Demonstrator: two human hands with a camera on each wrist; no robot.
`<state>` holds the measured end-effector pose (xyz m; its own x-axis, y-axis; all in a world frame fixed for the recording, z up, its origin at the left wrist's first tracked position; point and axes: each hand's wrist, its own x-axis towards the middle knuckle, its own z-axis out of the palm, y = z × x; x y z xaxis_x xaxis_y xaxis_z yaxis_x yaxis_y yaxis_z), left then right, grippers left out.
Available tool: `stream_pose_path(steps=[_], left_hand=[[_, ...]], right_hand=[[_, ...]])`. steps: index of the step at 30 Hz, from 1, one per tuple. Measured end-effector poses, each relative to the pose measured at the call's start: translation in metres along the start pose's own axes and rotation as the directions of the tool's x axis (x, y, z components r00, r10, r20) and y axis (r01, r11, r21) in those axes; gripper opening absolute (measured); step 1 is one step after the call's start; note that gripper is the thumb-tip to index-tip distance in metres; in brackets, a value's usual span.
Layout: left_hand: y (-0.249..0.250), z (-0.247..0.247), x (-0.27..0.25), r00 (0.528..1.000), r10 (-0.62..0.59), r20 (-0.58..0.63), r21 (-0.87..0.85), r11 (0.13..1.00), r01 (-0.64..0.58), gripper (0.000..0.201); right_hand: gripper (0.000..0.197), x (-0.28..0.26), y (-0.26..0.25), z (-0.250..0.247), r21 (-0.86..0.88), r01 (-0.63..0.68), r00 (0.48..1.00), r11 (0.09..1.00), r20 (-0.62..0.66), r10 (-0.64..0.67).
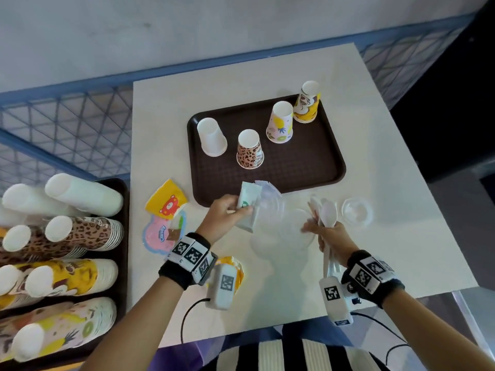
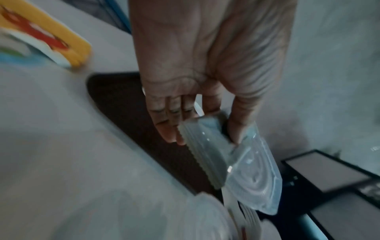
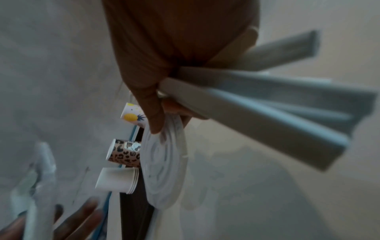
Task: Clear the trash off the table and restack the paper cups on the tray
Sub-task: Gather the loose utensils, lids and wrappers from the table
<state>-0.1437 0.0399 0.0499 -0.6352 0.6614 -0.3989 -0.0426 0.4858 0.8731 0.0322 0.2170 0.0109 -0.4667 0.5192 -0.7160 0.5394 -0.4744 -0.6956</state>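
Both hands are mid trash-grab here. The left hand (image 1: 224,212) has its grip pinched on a white packet (image 1: 247,207) plus a clear plastic lid (image 2: 255,175), thumb on one side and fingers on the other. The right hand (image 1: 332,234) is curled round a bundle of white plastic spoons (image 1: 328,215), and its free fingertips are reaching onto a clear round lid (image 1: 284,231) lying flat on the white surface (image 1: 388,236).

My take on doing this bit well: flat lids are a pain to lift, so slide that one toward the near edge of the surface, or tip its rim up with a fingertip, rather than trying to claw it straight up. With the spoons already filling the right palm, pressing too hard could fan them out and drop a few. Nesting the lid against the one in the left hand would probably be tidier.

Still to collect: another clear lid (image 1: 357,212) just right of the spoons, the flattened yellow bear cup (image 1: 167,199), the pink wrapper (image 1: 162,232) below it, and a yellow scrap partly hidden under the left wrist.

The paper cups (image 1: 250,149) are upside down on the brown tray (image 1: 308,167), four separate spots, so restacking hasn't started.
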Motion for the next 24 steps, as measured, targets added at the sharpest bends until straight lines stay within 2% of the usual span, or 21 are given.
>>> stream_pose_path(steps=[2,4,5,8,10,14,16,19,24], left_hand=[[0.007,0.029,0.006,0.987,-0.044,0.156,0.024,0.999,0.041,0.026],[0.009,0.063,0.015,0.972,-0.070,0.224,0.051,0.997,0.060,0.032],[0.011,0.079,0.020,0.973,-0.074,0.220,0.067,0.996,0.060,0.026],[0.013,0.124,0.039,0.982,-0.092,0.164,0.076,0.994,0.080,0.038],[0.020,0.152,0.049,0.978,-0.122,0.172,0.037,0.992,0.118,0.026],[0.032,0.203,0.066,0.969,-0.165,0.184,0.120,0.982,0.144,0.051],[0.036,0.224,0.074,0.966,-0.184,0.181,0.166,0.974,0.154,0.056],[0.040,0.249,0.081,0.963,-0.230,0.138,0.253,0.949,0.190,0.059],[0.039,0.271,0.087,0.974,-0.217,0.058,0.428,0.887,0.172,0.072]], right_hand=[[0.005,-0.003,-0.002,-0.010,0.015,0.003,1.000,1.000,0.011,-0.003],[0.017,-0.003,-0.002,-0.022,0.030,-0.006,1.000,1.000,-0.020,0.006],[0.022,-0.001,-0.002,-0.029,0.041,-0.014,0.999,0.999,-0.046,0.016],[0.024,0.006,0.003,-0.058,0.066,-0.027,0.992,0.997,-0.119,0.034],[0.023,0.010,0.006,-0.078,0.071,-0.024,0.984,0.997,-0.174,0.036],[0.008,0.018,0.007,-0.120,0.021,0.020,0.942,1.000,-0.335,-0.012],[0.012,0.027,0.008,-0.138,-0.015,0.016,0.917,1.000,-0.397,-0.021],[0.019,0.041,0.009,-0.151,-0.124,-0.019,0.921,0.992,-0.389,-0.031],[0.013,0.059,0.001,-0.149,-0.254,0.016,0.959,0.967,-0.269,-0.087]])
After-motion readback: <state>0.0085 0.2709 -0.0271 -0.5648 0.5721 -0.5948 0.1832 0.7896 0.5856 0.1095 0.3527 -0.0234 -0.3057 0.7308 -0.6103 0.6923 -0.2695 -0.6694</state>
